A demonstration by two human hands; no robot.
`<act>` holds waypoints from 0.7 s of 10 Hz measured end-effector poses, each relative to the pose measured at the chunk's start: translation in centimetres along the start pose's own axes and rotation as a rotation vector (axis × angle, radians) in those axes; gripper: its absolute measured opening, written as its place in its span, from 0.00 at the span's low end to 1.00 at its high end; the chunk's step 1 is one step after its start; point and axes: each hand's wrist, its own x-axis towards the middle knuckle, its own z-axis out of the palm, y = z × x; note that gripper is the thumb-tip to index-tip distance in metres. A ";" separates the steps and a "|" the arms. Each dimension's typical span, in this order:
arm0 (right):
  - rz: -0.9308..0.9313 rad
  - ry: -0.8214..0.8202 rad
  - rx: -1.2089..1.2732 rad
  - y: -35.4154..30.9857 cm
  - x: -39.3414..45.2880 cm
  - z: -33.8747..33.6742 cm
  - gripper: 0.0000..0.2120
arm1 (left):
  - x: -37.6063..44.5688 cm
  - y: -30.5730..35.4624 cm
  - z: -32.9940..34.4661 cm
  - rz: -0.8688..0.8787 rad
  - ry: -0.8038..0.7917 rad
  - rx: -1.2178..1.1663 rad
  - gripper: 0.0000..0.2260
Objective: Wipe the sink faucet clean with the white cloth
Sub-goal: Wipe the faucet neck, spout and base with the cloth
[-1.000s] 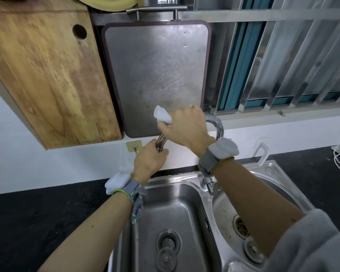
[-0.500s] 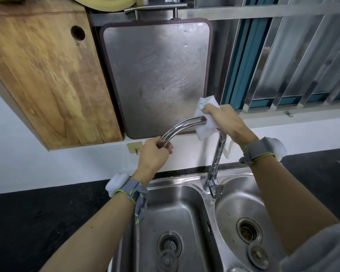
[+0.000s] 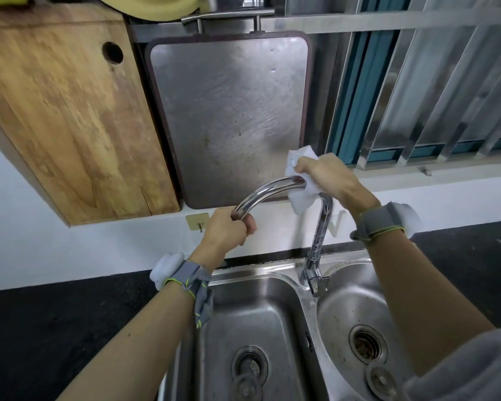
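Two hands on the faucet [image 3: 272, 189], above the divider of a double sink [image 3: 302, 296] set in a dark bench [image 3: 55, 328]. Left hand [image 3: 229, 231] curled tight around the spout's lower end, fingers [image 3: 250, 225] wrapped under the tube. Right hand [image 3: 330, 178] at the top of the arch, grip pressed together on the cloth [image 3: 302, 195], bunched white against the chrome where the spout bent down to the upright stem. Grey straps on both wrists. Behind, against the wall: a wooden board [image 3: 64, 117] and a steel board [image 3: 229, 111], side by side.
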 end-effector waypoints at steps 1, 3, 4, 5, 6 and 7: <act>-0.118 0.019 -0.287 -2.2 -0.7 2.0 0.18 | 0.1 0.1 0.0 -0.016 0.005 0.014 0.18; -0.418 0.132 -0.693 -4.9 -3.5 6.8 0.19 | 0.1 0.2 -0.2 -0.012 -0.030 0.039 0.18; -0.514 0.149 -0.810 -5.9 -4.7 7.9 0.15 | 0.3 0.2 -0.2 -0.006 -0.053 0.085 0.18; -0.521 0.028 -1.031 -6.3 -4.8 8.8 0.10 | 0.4 0.5 -0.1 -0.021 -0.062 0.100 0.20; -0.375 -0.139 -1.268 -5.6 -4.8 8.9 0.16 | 0.0 1.0 -0.2 -0.063 -0.078 0.127 0.30; -0.409 -0.122 -0.935 -6.3 -4.6 9.4 0.16 | 0.2 0.7 -0.6 -0.052 -0.153 0.180 0.26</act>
